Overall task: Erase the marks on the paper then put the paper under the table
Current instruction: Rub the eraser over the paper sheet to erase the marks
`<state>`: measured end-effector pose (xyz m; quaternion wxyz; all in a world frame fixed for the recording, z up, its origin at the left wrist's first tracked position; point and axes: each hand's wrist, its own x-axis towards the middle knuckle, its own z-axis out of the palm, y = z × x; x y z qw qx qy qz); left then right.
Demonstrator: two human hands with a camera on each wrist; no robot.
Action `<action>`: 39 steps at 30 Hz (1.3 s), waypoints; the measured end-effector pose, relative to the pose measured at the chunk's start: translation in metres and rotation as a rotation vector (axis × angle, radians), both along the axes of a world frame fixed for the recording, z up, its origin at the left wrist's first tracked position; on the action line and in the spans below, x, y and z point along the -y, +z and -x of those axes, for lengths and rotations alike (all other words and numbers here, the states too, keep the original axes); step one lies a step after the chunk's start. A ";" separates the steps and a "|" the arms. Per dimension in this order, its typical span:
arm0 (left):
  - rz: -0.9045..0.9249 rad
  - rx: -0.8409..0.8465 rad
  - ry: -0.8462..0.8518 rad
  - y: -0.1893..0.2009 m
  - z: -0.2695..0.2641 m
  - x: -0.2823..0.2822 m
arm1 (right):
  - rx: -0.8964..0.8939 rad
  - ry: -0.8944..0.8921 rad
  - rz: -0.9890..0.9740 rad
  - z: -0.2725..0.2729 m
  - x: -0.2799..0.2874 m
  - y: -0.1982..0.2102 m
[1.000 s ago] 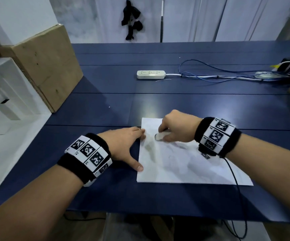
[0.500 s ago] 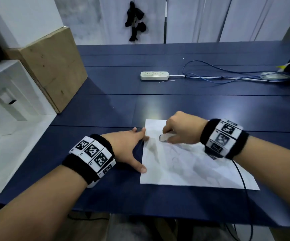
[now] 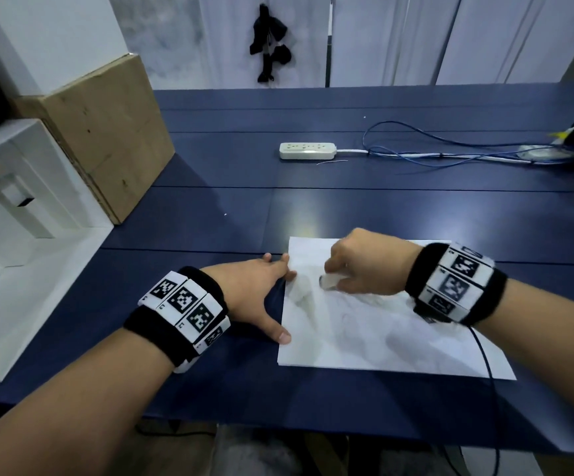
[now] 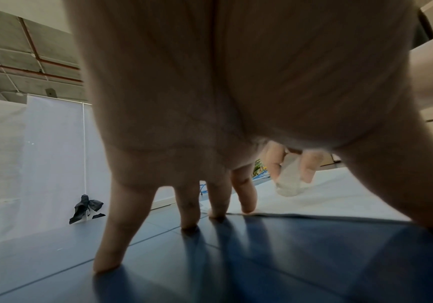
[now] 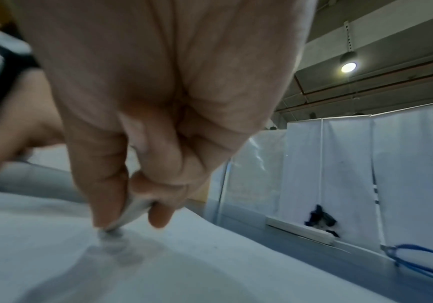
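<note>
The paper (image 3: 375,324) lies flat on the blue surface (image 3: 313,207), near its front edge and square to it. Grey smudges and faint marks show across the sheet, so erasing is judged unfinished.

The left hand (image 3: 254,290) rests spread and released at the sheet's left edge: thumb tip on the lower part of that edge, two fingertips (image 4: 246,203) on the far left corner, the others on the bare surface. The hold covers one edge only; the right half of the sheet is unpinned.

The right hand (image 3: 364,266) has its grip clenched round a white eraser (image 3: 330,281), pinched between thumb and fingers, its tip on the paper near the far left corner, close to the left fingertips.

Risks, as judged:
- A hard stroke away from the pinned edge may buckle or crease the sheet, or tear it.
- A stroke toward the left hand may lift the corner from under the fingertips.
- The eraser tip looks grey; it may smear rather than lift marks.

Farther back lie a power strip (image 3: 308,151) and blue cables (image 3: 450,156), well apart from the work. A cardboard box (image 3: 107,132) stands far left.
</note>
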<state>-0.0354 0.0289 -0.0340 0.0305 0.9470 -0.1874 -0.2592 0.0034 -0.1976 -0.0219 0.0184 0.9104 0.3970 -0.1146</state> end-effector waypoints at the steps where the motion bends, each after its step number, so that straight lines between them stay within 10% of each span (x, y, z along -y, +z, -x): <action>1: 0.003 -0.001 0.000 0.000 0.000 0.000 | -0.033 0.056 0.002 0.010 0.000 0.002; 5: 0.017 0.000 -0.007 -0.001 -0.001 0.001 | -0.251 0.220 0.060 0.037 -0.002 0.006; 13: 0.027 -0.004 0.001 -0.002 -0.002 0.000 | 0.008 -0.084 -0.074 -0.007 0.004 -0.004; 18: 0.017 -0.002 0.018 -0.003 -0.004 0.000 | -0.275 0.124 -0.032 0.040 0.004 -0.002; 25: -0.018 -0.029 0.047 -0.006 -0.008 -0.001 | -0.056 -0.141 -0.100 -0.011 0.008 0.000; 33: -0.011 -0.022 0.018 -0.001 -0.004 0.002 | -0.267 0.137 -0.041 0.039 0.007 0.000; 39: -0.035 -0.022 0.032 0.000 -0.003 0.002 | -0.083 -0.111 -0.099 -0.004 0.009 0.000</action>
